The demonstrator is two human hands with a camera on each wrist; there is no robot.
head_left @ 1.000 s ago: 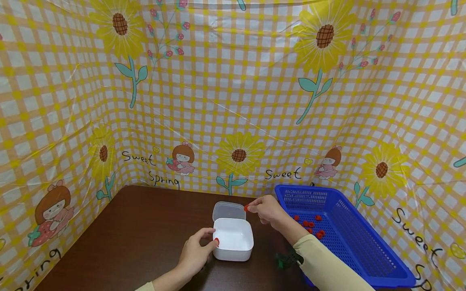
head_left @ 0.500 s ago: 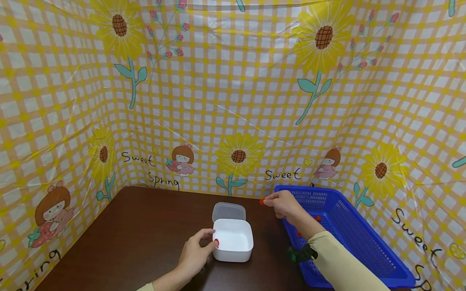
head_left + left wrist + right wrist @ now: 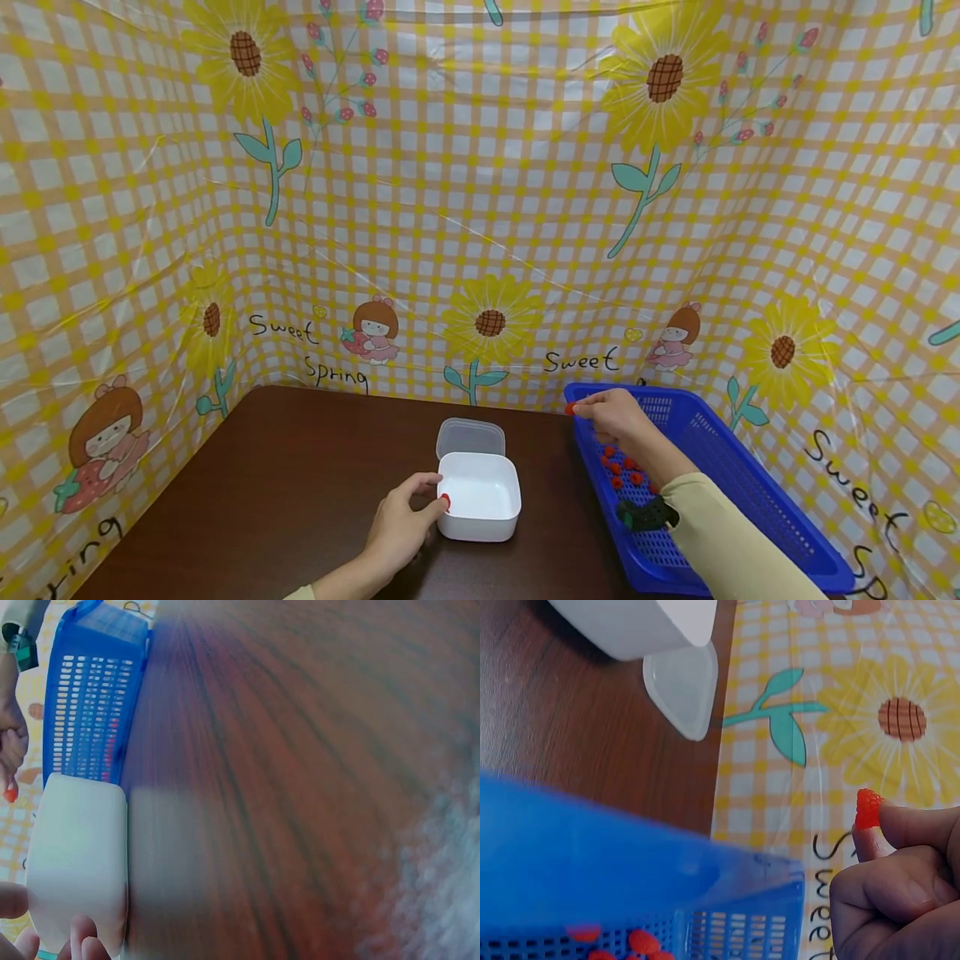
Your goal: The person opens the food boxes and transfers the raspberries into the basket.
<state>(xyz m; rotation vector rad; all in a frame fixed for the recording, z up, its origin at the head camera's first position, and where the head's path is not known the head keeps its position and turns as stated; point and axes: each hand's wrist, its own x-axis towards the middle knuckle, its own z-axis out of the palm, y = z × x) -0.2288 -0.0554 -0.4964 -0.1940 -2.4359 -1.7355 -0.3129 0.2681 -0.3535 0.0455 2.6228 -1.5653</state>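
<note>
My right hand (image 3: 611, 414) pinches a small red raspberry (image 3: 868, 808) between thumb and index finger, above the left rim of the blue basket (image 3: 757, 483). The fingers behind them are curled in. My left hand (image 3: 401, 521) grips the left side of a white square container (image 3: 480, 527) on the table. At its thumb tip, by the rim, shows a small red spot too small to make out. In the left wrist view, its fingertips lie against the container (image 3: 79, 847). No fruit shows inside the part of the container that is visible.
Several more raspberries (image 3: 636, 478) lie on the basket floor, partly behind the right forearm. A translucent lid (image 3: 471, 437) lies behind the container on the dark wooden table (image 3: 300, 467). Yellow checked cloth (image 3: 480, 208) forms walls at the back and sides.
My right hand has moved to the right with the raspberry, from beside the lid to above the basket's rim. The left hand and the container stay in place.
</note>
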